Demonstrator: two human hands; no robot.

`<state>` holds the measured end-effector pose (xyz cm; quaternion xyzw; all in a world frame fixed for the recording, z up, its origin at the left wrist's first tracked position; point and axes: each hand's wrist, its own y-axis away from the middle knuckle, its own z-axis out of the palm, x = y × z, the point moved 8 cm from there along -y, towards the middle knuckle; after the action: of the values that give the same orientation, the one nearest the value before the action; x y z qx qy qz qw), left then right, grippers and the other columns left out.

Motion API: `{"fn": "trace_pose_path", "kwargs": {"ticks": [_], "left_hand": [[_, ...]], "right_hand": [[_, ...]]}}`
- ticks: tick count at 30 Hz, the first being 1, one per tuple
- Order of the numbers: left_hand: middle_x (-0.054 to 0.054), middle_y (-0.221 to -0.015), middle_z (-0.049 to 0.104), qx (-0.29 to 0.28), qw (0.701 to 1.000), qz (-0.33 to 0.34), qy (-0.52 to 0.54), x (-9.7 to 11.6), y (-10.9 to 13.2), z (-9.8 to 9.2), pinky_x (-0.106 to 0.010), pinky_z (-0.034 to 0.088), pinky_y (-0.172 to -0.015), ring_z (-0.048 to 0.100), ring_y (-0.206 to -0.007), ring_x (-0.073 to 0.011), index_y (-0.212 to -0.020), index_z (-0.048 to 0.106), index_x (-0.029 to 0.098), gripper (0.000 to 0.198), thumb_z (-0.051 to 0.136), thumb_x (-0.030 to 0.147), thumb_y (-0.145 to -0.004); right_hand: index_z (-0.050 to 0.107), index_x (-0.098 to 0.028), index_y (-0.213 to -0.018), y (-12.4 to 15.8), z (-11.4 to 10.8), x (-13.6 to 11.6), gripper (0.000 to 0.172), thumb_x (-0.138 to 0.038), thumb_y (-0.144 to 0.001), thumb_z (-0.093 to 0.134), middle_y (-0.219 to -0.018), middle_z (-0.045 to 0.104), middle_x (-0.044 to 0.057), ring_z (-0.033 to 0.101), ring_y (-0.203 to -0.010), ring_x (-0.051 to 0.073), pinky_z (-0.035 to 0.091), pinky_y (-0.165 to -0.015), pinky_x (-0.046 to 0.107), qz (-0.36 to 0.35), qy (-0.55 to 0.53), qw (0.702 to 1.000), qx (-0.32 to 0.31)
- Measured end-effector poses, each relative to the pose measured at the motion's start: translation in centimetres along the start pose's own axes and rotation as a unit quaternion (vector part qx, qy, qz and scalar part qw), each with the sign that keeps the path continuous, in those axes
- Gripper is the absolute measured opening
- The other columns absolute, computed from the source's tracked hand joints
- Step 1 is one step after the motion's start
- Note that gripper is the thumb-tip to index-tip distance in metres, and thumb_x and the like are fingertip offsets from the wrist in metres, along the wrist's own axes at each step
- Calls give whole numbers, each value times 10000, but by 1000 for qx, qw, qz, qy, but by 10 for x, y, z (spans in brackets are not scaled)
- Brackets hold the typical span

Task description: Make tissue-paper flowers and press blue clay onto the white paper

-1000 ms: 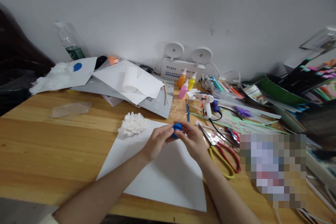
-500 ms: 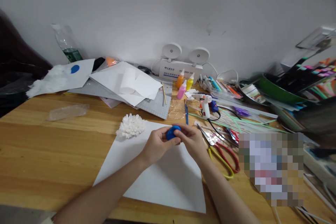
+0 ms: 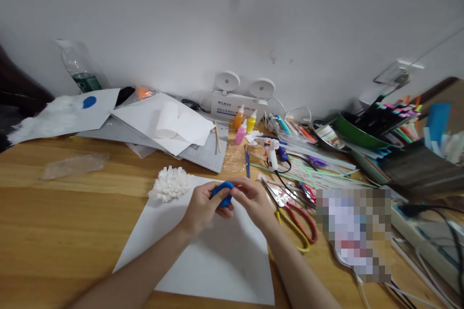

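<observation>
Both my hands meet over the far end of a white sheet of paper [image 3: 213, 256] lying on the wooden table [image 3: 61, 217]. A small blue lump [image 3: 222, 193], soft-looking like clay, sits between them. My left hand [image 3: 201, 207] curls its fingers round the lump from the left. My right hand [image 3: 252, 200] pinches it from the right with thumb and fingertips. A white fluffy tuft [image 3: 169, 183] rests on the paper's far left corner, just left of my left hand.
Red and yellow scissors [image 3: 297, 219] lie right of my right hand. Behind are a glue gun [image 3: 272, 152], small paint bottles [image 3: 243, 123], brushes, straws, a grey cutting mat [image 3: 203, 152] under loose papers, a plastic bottle [image 3: 78, 67], a green bowl [image 3: 357, 135] and cables at right.
The blue lump has turned and shifted between my fingers, the left hand now wrapping more of it. The camera has swung a little to the right and up.
</observation>
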<state>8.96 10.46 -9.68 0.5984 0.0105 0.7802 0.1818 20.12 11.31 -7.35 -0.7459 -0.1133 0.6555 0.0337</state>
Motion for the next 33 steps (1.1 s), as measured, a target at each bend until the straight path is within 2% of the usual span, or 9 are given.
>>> {"fn": "trace_pose_path", "kwargs": {"ticks": [3, 6, 9, 15, 18, 21, 24, 26, 33], "left_hand": [[-25, -611, 641, -14, 1000, 11, 14, 1, -2, 0, -240, 523, -518, 608, -500, -118, -841, 618, 109, 268, 601, 349, -722], [-48, -733, 664, -56, 998, 15, 38, 0, -3, 7, -277, 531, -638, 637, -628, -143, -933, 610, 118, 307, 640, 309, -695], [-44, -716, 663, -65, 997, 14, 28, 0, -3, 9, -279, 526, -639, 636, -627, -146, -931, 610, 122, 308, 656, 292, -679], [-18, -558, 631, -13, 1000, -13, -5, 2, -2, 1, -230, 496, -480, 606, -473, -128, -822, 613, 119, 265, 614, 355, -702], [0, -528, 603, -15, 1000, 0, -8, 4, -2, 1, -225, 485, -448, 585, -434, -119, -810, 602, 120, 261, 601, 361, -711], [-25, -630, 631, -49, 998, 25, 19, 4, -2, 6, -267, 515, -550, 616, -527, -136, -854, 598, 121, 255, 560, 351, -752], [-69, -855, 650, -87, 993, 41, 71, 5, -2, 10, -314, 505, -726, 627, -762, -172, -941, 590, 132, 256, 526, 324, -784], [-78, -930, 637, -98, 991, 45, 84, 4, -2, 11, -325, 484, -788, 601, -867, -187, -976, 581, 135, 268, 540, 310, -778], [-49, -838, 637, -66, 994, 47, 69, -2, -4, 10, -320, 520, -712, 607, -790, -174, -891, 584, 135, 260, 617, 320, -711]], "right_hand": [[680, -217, -852, 0, 3, -6, 165, -319, -748, 603, -777, 611, 40, 557, -739, 175, 439, -680, 299, -26, 36, 999, -5], [684, -233, -855, 0, -7, -4, 158, -310, -764, 581, -795, 578, 37, 543, -747, 170, 433, -697, 304, -22, 37, 998, 50], [685, -240, -849, 0, -11, -4, 143, -290, -742, 604, -823, 549, 32, 532, -769, 166, 422, -715, 301, -28, 13, 997, 74], [668, -187, -657, 1, -4, 12, 164, -316, -738, 606, -717, 573, 23, 525, -711, 152, 423, -681, 283, 61, -127, 989, 43], [664, -203, -803, 2, 4, 23, 164, -324, -694, 654, -750, 610, 13, 542, -694, 139, 437, -671, 272, 117, -202, 972, 24], [623, -219, -952, 4, 16, 25, 257, -351, -732, 611, -830, 620, 18, 555, -708, 132, 447, -668, 263, 146, -236, 960, -29], [609, -209, -989, 5, 23, 20, 271, -356, -765, 569, -849, 630, 27, 567, -756, 150, 447, -714, 281, 133, -183, 971, -79], [617, -202, -975, 4, 20, 16, 262, -347, -762, 573, -848, 637, 28, 568, -784, 168, 443, -738, 293, 102, -101, 987, -71], [644, -207, -965, 10, 15, 11, 230, -284, -789, 517, -831, 671, 35, 596, -744, 195, 466, -697, 310, 56, 31, 998, 3]]}}
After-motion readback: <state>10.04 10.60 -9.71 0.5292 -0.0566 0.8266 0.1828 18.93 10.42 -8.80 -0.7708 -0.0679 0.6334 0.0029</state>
